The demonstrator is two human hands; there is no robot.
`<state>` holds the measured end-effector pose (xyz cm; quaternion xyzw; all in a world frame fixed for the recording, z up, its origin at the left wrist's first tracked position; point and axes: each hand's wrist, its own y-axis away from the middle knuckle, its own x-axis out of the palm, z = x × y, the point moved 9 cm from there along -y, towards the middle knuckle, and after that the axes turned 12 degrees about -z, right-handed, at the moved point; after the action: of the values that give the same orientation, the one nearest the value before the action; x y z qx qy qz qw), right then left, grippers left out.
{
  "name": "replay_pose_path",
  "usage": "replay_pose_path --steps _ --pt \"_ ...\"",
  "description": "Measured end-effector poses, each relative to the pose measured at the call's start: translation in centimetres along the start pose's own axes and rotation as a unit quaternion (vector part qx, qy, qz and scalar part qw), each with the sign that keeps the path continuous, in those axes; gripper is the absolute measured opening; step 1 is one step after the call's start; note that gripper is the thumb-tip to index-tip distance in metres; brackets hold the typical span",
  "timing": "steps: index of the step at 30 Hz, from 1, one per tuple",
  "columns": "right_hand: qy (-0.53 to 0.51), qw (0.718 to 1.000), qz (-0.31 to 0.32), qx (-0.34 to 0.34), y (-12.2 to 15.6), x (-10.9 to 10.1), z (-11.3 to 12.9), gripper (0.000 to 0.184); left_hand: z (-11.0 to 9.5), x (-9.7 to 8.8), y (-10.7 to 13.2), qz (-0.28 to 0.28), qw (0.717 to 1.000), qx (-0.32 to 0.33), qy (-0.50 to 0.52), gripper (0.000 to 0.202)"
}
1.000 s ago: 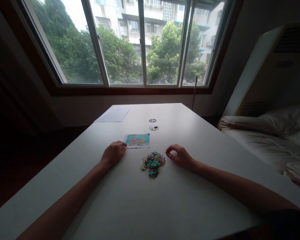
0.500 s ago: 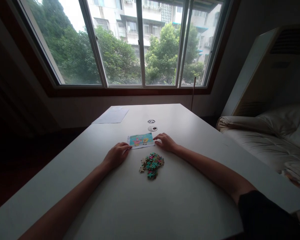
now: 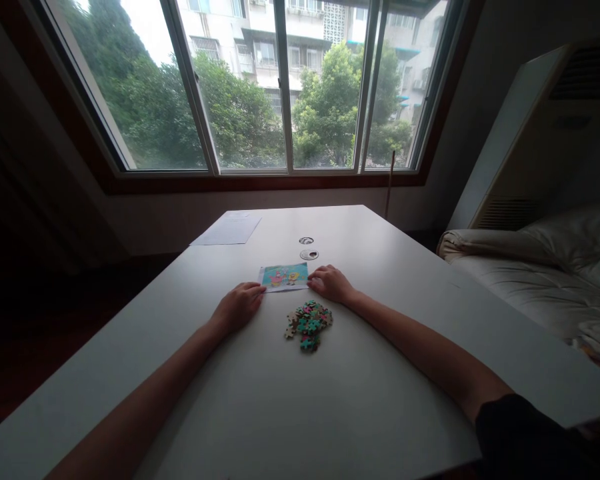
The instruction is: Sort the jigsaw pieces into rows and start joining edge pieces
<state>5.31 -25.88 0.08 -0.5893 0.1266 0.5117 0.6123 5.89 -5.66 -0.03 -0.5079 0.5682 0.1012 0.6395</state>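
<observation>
A small colourful cartoon picture card (image 3: 284, 276) lies flat on the white table (image 3: 280, 400). My left hand (image 3: 239, 305) rests palm down with its fingertips on the card's near left corner. My right hand (image 3: 331, 283) lies at the card's right edge, fingers curled loosely and touching it. Just in front of the card, between my forearms, sits a heap of loose jigsaw pieces (image 3: 309, 323) in teal, pink and tan. Neither hand touches the heap.
A sheet of paper (image 3: 227, 229) lies at the far left of the table. Two round cable holes (image 3: 308, 247) sit behind the card. A wide window fills the far wall. A sofa with pale bedding (image 3: 540, 273) stands to the right.
My right hand has left the spot beside the puzzle heap and moved forward to the card's right edge. The card has shifted slightly right. My left hand has stayed at the card's left corner.
</observation>
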Motion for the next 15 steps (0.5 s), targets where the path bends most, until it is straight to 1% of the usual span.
replay_pose_path --steps 6,10,15 --pt "-0.009 1.0 -0.008 0.006 -0.01 -0.17 -0.38 0.03 -0.21 -0.04 0.01 -0.004 1.0 0.01 0.011 0.035" --pt "-0.027 1.0 -0.007 0.008 0.04 -0.14 -0.53 0.022 -0.38 -0.12 0.05 -0.008 1.0 0.014 0.018 0.034" --pt "-0.031 0.999 -0.005 0.012 0.13 -0.2 -0.5 0.021 -0.64 -0.27 0.02 -0.007 1.0 0.015 0.019 0.033"
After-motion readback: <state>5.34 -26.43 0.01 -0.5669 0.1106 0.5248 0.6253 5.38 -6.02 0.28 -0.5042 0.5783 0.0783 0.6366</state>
